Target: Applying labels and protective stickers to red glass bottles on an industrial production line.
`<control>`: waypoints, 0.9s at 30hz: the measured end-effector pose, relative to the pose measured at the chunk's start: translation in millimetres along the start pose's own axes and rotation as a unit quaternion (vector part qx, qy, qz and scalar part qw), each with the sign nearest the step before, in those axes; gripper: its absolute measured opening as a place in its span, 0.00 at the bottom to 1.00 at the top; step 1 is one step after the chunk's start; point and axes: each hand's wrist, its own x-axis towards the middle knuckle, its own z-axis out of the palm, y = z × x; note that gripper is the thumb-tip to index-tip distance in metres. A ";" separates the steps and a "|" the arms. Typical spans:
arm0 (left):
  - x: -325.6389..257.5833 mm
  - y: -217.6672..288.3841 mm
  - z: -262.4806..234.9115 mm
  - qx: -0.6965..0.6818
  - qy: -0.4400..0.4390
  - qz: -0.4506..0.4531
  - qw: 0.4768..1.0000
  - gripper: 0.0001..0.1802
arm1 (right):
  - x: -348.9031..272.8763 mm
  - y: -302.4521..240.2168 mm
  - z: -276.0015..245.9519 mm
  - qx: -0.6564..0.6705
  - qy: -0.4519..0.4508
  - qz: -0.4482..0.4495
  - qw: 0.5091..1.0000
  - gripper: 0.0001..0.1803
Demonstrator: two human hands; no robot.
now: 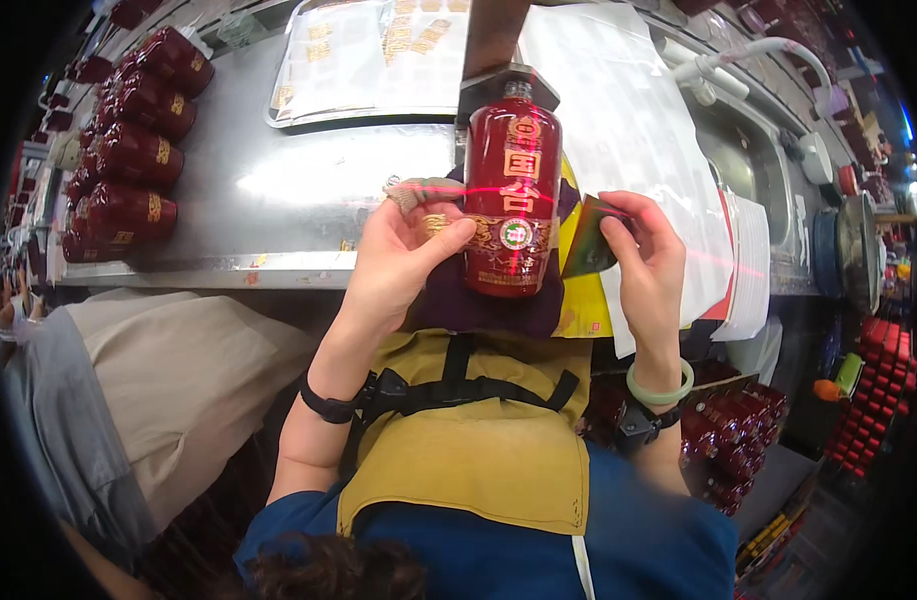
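your left hand (pixel 403 250) is closed on the lower left side of the red bottle (pixel 513 195), thumb pressed across its front near the gold band, fingers wrapped behind out of sight. your right hand (pixel 646 255) pinches a small dark label sheet (pixel 590 238) between thumb and fingertips, just to the right of the bottle and not touching it.

largest first: the steel worktable (pixel 278 190) fills the upper middle of the frame, with a sink and tap at upper right. a big white backing sheet (pixel 628 110) lies to the right of the bottle, and a tray of gold stickers (pixel 368 55) sits at top centre. a row of finished red bottles (pixel 133 150) lies on its side at upper left. your yellow apron (pixel 478 440) takes up the lower middle.

the red bottle lies in the centre of the frame, neck pointing away toward a grey stop, its base on a dark cloth (pixel 498 300), with a red laser line crossing its front.

it looks like glazed ceramic or glass: heavy for its size, rigid, slick and breakable. hold it around the broad body low down, as you do, never by the narrow neck. the label sheet is light and floppy, so take it by its edges only.
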 end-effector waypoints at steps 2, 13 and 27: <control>1.7 -4.6 -3.4 -0.002 -0.016 0.021 1.000 0.18 | -2.2 -1.4 -0.3 0.044 -0.010 -0.024 0.999 0.12; 3.3 -23.1 -9.4 0.118 0.067 0.077 0.988 0.23 | -23.5 -3.0 26.7 -0.253 -0.136 -0.145 0.947 0.74; -30.4 -47.4 0.0 0.519 -0.016 0.293 0.803 0.49 | -14.0 20.5 35.3 -0.234 -0.037 -0.221 0.946 0.52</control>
